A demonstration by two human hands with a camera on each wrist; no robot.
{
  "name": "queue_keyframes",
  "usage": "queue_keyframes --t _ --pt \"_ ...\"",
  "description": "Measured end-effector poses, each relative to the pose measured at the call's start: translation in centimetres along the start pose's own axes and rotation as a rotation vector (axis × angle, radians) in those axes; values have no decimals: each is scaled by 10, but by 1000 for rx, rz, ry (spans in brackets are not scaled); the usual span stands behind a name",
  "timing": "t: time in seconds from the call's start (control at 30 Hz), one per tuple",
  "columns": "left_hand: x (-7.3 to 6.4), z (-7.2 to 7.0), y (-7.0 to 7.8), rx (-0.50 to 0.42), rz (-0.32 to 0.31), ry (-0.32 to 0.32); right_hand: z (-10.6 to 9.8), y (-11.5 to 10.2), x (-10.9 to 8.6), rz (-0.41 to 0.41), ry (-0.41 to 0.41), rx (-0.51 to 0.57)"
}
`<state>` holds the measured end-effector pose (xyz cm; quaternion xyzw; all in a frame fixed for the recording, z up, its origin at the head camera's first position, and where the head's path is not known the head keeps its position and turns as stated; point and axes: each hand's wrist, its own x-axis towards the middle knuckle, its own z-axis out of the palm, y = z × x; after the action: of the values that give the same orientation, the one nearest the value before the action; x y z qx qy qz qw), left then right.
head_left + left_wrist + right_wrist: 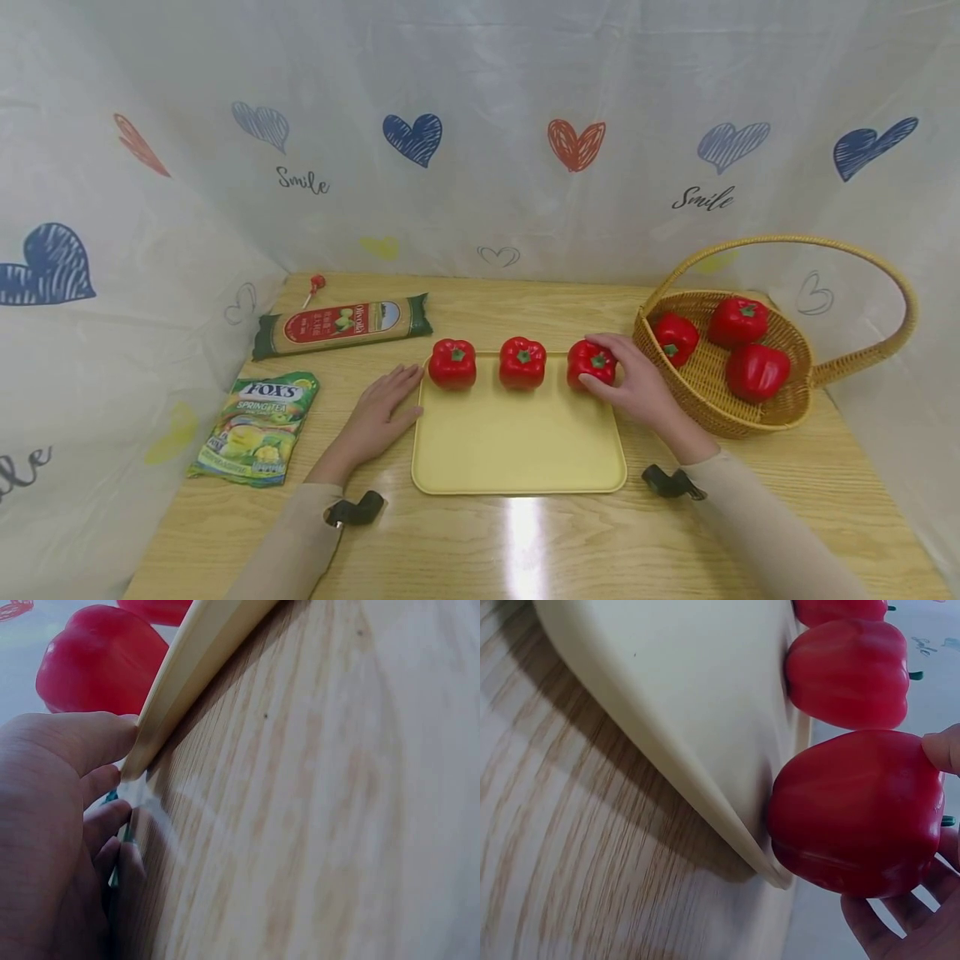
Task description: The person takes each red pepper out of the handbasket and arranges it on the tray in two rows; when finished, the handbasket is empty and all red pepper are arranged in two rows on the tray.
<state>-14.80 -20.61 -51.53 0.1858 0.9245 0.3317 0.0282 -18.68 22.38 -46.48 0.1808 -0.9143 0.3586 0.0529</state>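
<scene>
Three red bell peppers stand in a row along the far side of a yellow tray (517,450): a left one (452,364), a middle one (522,363) and a right one (589,367). My right hand (637,383) holds the right bell pepper (855,814), thumb on one side and fingers on the other, at the tray's far right corner. At the tray's left edge, my left hand (382,417) rests with relaxed fingers. In the left wrist view its thumb touches the tray rim (169,690), and nothing is in its grasp.
Right of the tray stands a wicker basket (705,367) with a tall handle, holding three more red bell peppers (757,371). To the left lie a green Fox's candy bag (255,429), a long pasta packet (345,325) and a red lollipop (317,283). A printed curtain (480,200) hangs behind.
</scene>
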Motion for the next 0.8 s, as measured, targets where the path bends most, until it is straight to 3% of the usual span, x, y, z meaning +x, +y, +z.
queue_keyframes --t 0.8 --pt "0 1 -2 1 5 6 3 -2 5 42 -61 -8"
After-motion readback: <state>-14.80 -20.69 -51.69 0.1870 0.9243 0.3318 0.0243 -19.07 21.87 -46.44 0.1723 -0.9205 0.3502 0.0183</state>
